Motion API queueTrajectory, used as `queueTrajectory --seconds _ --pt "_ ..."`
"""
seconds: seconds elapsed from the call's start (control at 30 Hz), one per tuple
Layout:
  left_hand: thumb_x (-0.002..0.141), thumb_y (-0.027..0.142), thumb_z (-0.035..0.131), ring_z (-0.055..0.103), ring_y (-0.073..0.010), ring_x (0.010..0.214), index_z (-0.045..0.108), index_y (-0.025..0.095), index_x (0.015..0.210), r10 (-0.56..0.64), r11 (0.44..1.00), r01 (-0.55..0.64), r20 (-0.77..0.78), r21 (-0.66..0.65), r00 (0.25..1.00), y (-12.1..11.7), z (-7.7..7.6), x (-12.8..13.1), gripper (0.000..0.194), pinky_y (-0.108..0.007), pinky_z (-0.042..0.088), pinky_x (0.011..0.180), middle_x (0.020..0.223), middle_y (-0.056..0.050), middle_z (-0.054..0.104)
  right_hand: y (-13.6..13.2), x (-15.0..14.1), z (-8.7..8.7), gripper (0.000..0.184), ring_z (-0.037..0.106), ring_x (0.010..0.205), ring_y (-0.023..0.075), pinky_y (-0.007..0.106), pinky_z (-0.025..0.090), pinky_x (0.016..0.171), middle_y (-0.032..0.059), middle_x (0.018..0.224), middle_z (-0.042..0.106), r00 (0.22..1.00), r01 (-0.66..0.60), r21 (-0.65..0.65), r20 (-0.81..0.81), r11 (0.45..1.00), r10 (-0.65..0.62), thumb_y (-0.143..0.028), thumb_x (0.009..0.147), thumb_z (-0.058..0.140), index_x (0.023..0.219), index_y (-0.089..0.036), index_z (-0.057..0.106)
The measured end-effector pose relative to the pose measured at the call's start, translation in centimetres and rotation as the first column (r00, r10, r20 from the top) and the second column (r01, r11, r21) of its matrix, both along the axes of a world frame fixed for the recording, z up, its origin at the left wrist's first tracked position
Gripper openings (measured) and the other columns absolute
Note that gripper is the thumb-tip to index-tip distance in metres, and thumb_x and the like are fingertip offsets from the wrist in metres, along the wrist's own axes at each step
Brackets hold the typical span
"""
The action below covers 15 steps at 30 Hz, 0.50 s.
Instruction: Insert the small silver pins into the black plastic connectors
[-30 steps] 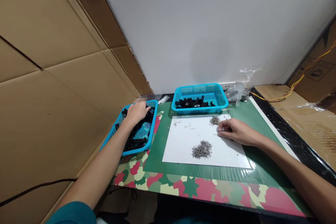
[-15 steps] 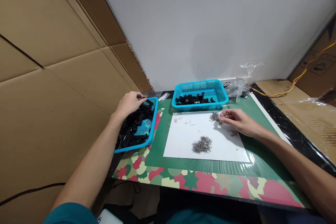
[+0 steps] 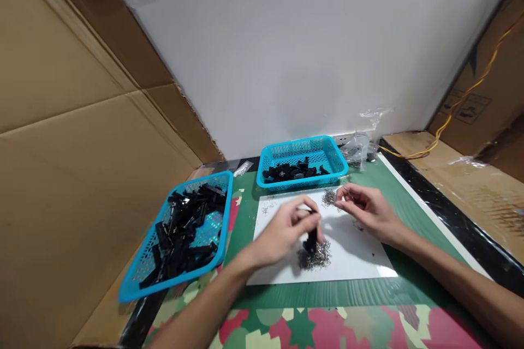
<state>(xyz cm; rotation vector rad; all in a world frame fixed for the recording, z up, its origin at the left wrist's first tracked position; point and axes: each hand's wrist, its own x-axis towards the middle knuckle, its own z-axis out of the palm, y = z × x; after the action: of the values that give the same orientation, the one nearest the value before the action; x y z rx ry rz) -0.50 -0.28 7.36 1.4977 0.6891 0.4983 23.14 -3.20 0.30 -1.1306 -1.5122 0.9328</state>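
Head view: the left hand (image 3: 282, 232) is gripping a small black part (image 3: 311, 240) between thumb and fingers, above the middle of a white sheet (image 3: 360, 267). The part is hanging below the fingertips, its long axis pointing roughly toward the sheet's near edge. Its lower end is lying over a larger pile of tiny metal pieces (image 3: 319, 259); whether the two are touching, I cannot tell.

The right hand (image 3: 368, 210) is hovering near the sheet's far right corner, to the right of the black part and well apart from it. Its thumb and forefinger are bending toward each other; whether they are pinching anything, I cannot tell. Just beside them, a smaller metal pile (image 3: 328, 198) is sitting near the far edge.

Farther out, a blue basket (image 3: 229, 212) is standing along the bench's left edge, holding many long black pieces (image 3: 180, 229). A second blue basket (image 3: 303, 182) is standing beyond the sheet's far edge, holding smaller black pieces (image 3: 286, 172). Clear plastic bags (image 3: 355, 150) are lying beside its right end.
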Motion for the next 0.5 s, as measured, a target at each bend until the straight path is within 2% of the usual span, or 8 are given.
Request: queueTrajectory --seconds 0.03,0.1,0.17,0.23,0.3,0.4,0.47,0.5 --pt "0.096 0.053 0.069 0.070 -0.0191 0.068 0.054 0.021 0.101 -0.030 0.995 0.033 0.042 -0.090 0.999 -0.6 -1.5 1.0 0.036 -0.032 0.055 0.072 0.069 -0.002 0.067 -0.2 -0.2 0.1 0.034 0.040 0.061 0.0127 0.028 0.033 0.056 -0.0020 0.069 0.050 1.000 0.024 0.019 0.008 1.000 -0.024 -0.051 0.097 0.066 0.088 -0.019 0.067" --pt "0.093 0.058 0.071 0.062 -0.0145 0.055 0.051 0.022 0.100 0.042 0.974 -0.015 0.113 -0.228 0.993 -1.2 -3.8 2.2 0.042 -0.025 0.049 0.059 0.061 0.007 0.053 -0.6 -0.6 0.3 0.032 0.040 0.060 0.0130 0.028 0.033 0.054 -0.0026 0.066 0.048 0.998 0.054 0.044 0.028 0.998 -0.055 -0.050 0.098 0.065 0.087 -0.020 0.067" --pt "0.093 0.056 0.073 0.048 -0.0086 0.045 0.050 0.022 0.102 0.078 0.932 -0.018 0.151 -0.361 0.985 -1.2 -5.2 2.5 0.042 -0.019 0.038 0.048 0.060 0.010 0.043 -1.0 -1.0 0.4 0.030 0.039 0.056 0.0126 0.027 0.031 0.052 -0.0047 0.061 0.043 0.996 0.059 0.072 0.059 0.996 -0.063 -0.048 0.099 0.064 0.086 -0.021 0.067" --pt "0.094 0.054 0.072 0.028 -0.0047 0.042 0.051 0.021 0.104 0.102 0.882 -0.007 0.175 -0.472 0.979 -0.9 -5.6 2.1 0.040 -0.016 0.022 0.043 0.059 0.011 0.037 -1.4 -1.6 0.3 0.027 0.037 0.052 0.0120 0.026 0.030 0.049 -0.0062 0.058 0.040 0.993 0.051 0.104 0.103 0.993 -0.062 -0.045 0.100 0.063 0.087 -0.022 0.068" --pt "0.095 0.052 0.073 0.016 -0.0046 0.045 0.054 0.020 0.107 0.107 0.866 -0.007 0.173 -0.501 0.979 -0.7 -5.6 1.3 0.039 -0.016 0.014 0.042 0.056 0.012 0.032 -1.7 -2.4 -0.1 0.025 0.038 0.049 0.0117 0.026 0.029 0.046 -0.0061 0.056 0.044 0.991 0.046 0.144 0.118 0.989 -0.064 -0.042 0.101 0.061 0.087 -0.023 0.067" --pt "0.094 0.055 0.074 0.013 -0.0047 0.045 0.054 0.021 0.105 0.082 0.862 0.014 0.166 -0.507 0.983 -0.7 -5.7 0.0 0.041 -0.018 0.014 0.043 0.055 0.013 0.028 -2.0 -3.6 -1.3 0.024 0.045 0.045 0.0115 0.025 0.033 0.043 -0.0041 0.057 0.056 0.989 0.002 0.268 0.140 0.963 -0.041 -0.040 0.104 0.058 0.087 -0.024 0.064" --pt "0.092 0.060 0.074 0.020 -0.0047 0.046 0.054 0.020 0.099 0.048 0.864 0.034 0.149 -0.503 0.988 -0.8 -5.9 -0.5 0.045 -0.020 0.017 0.046 0.059 0.010 0.035 -2.2 -4.1 -2.3 0.026 0.055 0.047 0.0108 0.023 0.039 0.047 -0.0021 0.063 0.066 0.987 -0.112 0.390 0.152 0.914 0.056 -0.038 0.108 0.052 0.090 -0.024 0.063" --pt "0.091 0.062 0.075 0.025 -0.0050 0.049 0.055 0.020 0.097 0.037 0.871 0.034 0.134 -0.490 0.990 -0.8 -6.0 -0.6 0.047 -0.021 0.018 0.048 0.062 0.008 0.039 -2.2 -4.3 -2.7 0.027 0.056 0.047 0.0109 0.023 0.041 0.049 -0.0022 0.061 0.066 0.979 -0.150 0.431 0.188 0.890 0.074 -0.037 0.109 0.048 0.091 -0.023 0.063"
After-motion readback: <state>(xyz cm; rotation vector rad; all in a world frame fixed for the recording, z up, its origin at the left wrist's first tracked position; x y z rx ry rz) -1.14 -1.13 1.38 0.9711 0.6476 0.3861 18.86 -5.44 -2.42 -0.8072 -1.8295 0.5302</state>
